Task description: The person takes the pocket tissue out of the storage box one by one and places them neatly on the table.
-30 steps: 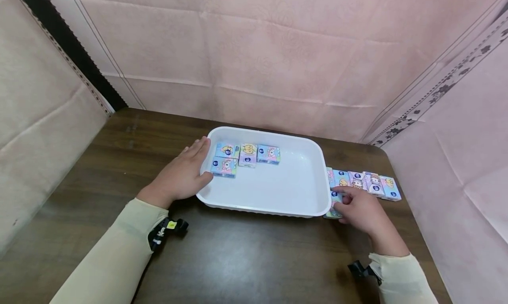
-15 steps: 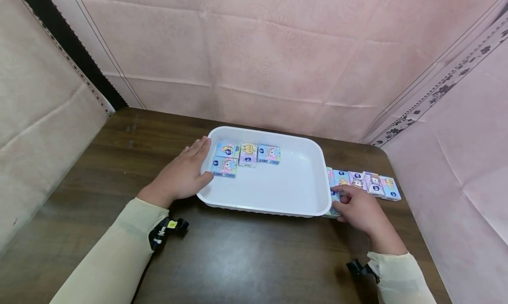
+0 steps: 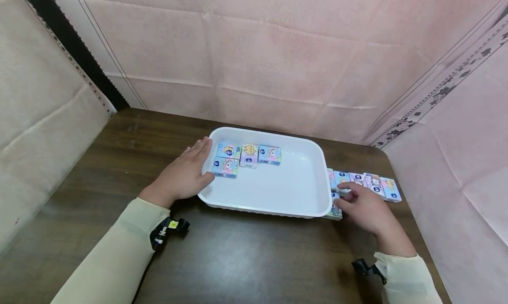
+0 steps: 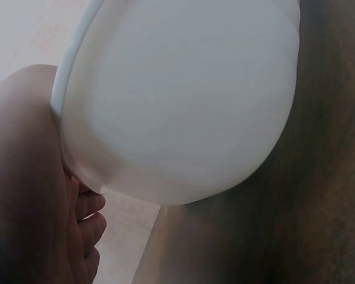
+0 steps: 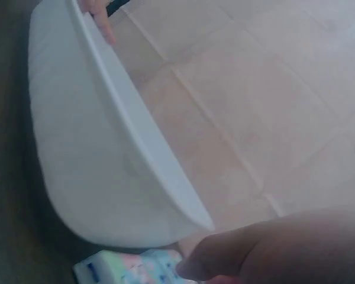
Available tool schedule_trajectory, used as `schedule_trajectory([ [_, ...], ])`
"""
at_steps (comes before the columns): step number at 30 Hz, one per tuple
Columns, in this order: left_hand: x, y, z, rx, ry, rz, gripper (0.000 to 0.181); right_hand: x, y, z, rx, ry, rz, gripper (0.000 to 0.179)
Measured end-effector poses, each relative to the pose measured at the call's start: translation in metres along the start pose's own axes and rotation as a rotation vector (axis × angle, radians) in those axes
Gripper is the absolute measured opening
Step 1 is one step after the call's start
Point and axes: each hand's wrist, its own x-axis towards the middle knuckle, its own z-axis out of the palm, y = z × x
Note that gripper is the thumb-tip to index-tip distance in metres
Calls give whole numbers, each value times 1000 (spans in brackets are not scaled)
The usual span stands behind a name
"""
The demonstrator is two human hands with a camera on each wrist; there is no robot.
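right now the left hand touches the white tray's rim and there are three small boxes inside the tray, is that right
Not quite: the head view shows four small boxes inside the white tray, not three. The left hand does touch the tray's rim.

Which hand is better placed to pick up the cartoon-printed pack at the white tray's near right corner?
Probably the right hand: it is right at the cartoon-printed pack. The left hand rests against the opposite end of the white tray.
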Motion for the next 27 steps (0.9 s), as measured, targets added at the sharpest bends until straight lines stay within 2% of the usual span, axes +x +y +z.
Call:
schedule_trajectory([
  [4,0,-1,0,-1,0,12,100,-4,-10,-7,-53,125,-62,56],
  [8,0,-2,-1,-5,2,34,97,-9,-25,-7,-35,194,-114,53],
  [14,0,-2,0,-10,-2,31,97,-10,-48,0,-7,177,-163,50],
  [24,1,-3,2,-1,4,13,100,4,-81,-8,-113,188,-225,46],
  [27,1,-2,1,-4,1,17,99,12,-91,-11,-131,168,-234,44],
])
